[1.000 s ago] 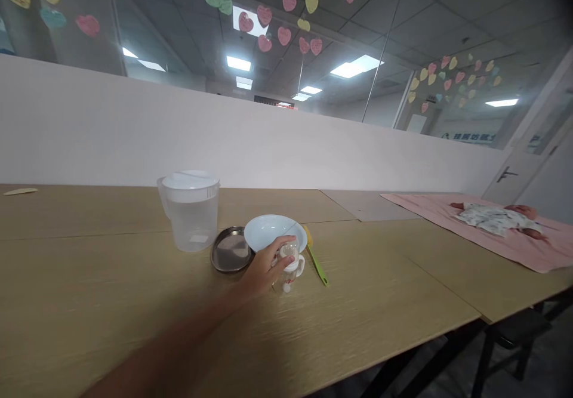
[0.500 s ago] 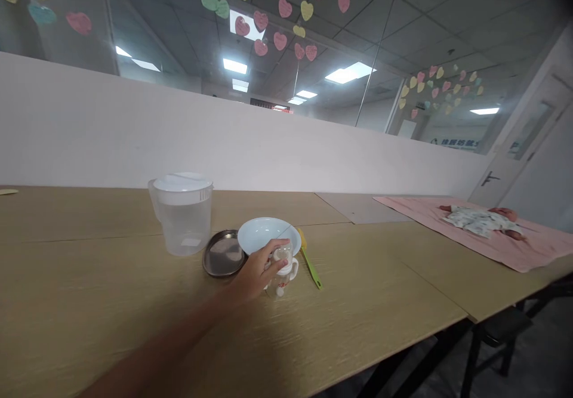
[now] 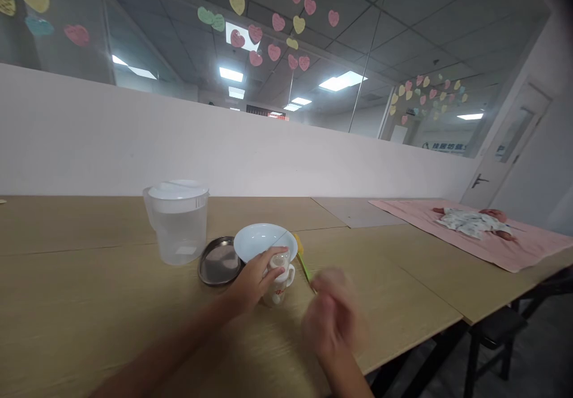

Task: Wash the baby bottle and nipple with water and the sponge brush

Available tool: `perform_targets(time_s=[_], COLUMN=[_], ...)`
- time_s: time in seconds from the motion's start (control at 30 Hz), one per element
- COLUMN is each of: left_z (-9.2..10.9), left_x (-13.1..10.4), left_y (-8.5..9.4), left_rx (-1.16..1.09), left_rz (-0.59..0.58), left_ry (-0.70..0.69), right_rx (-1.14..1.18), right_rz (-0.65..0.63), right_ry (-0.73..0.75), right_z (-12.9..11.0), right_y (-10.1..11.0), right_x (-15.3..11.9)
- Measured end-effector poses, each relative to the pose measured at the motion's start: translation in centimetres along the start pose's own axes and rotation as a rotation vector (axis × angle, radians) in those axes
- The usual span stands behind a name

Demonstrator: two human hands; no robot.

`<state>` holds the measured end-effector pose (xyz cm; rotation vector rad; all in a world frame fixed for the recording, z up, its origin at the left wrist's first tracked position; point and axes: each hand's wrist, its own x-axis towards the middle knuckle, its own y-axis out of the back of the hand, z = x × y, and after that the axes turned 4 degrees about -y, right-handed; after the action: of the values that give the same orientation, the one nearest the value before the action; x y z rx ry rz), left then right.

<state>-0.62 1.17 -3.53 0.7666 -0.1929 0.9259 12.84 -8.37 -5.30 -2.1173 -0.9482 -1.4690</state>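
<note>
My left hand (image 3: 256,278) is wrapped round the upper part of a clear baby bottle (image 3: 276,295) with a white handle, which stands on the wooden table. Behind the bottle is a white bowl (image 3: 255,238), and a round metal dish (image 3: 218,262) lies to the bowl's left. A brush (image 3: 304,264) with a green handle and yellow head rests at the bowl's right side. My right hand (image 3: 333,314), smeared by motion, is in the air to the right of the bottle, apart from it; its fingers cannot be made out.
A lidded translucent pitcher (image 3: 181,231) stands at the back left of the table (image 3: 147,302). On the far right, a baby doll (image 3: 472,222) in patterned clothes lies on a pink cloth (image 3: 519,252). Beyond the right edge is a black stool (image 3: 498,326).
My right hand has come into view from the bottom. My left hand keeps its hold on the bottle. The whole view has shifted slightly.
</note>
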Motion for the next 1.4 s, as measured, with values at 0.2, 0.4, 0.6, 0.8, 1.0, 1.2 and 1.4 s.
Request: perform_targets(time_s=[0.2,0.4,0.6,0.8,1.0,1.2,1.4], left_z=[0.2,-0.2,0.2,0.1,0.0,-1.7,-4.3], left_x=[0.0,0.0,0.0,0.1,0.1,-1.1,-2.7], left_y=[-0.1,-0.3,-0.1,-0.2,-0.2,-2.3,-4.6], left_rx=[0.042,-0.018,0.002,0.075,0.036,-0.029,-0.057], left_rz=[-0.010,0.009,0.000,-0.022,-0.010,0.172,0.312], left_ry=[-0.004,-0.021,-0.026,-0.034,-0.023,-0.007,0.011], right_rx=[-0.062,0.029,0.055,0.029,0.071,0.034,0.010], right_rz=[-0.028,-0.125,-0.062,-0.056,-0.077,-0.136,-0.161], right_ry=[0.061,-0.041,-0.147,-0.221,-0.231,-0.113,-0.088], right_z=[8.3,9.5,9.4,9.4,9.4,10.4,10.8], right_y=[-5.3,-6.3,-7.2,-7.6,-7.6,-6.7,-6.3], right_x=[2.8,-0.4,-1.4,-2.0,-2.2,-2.4,-2.5])
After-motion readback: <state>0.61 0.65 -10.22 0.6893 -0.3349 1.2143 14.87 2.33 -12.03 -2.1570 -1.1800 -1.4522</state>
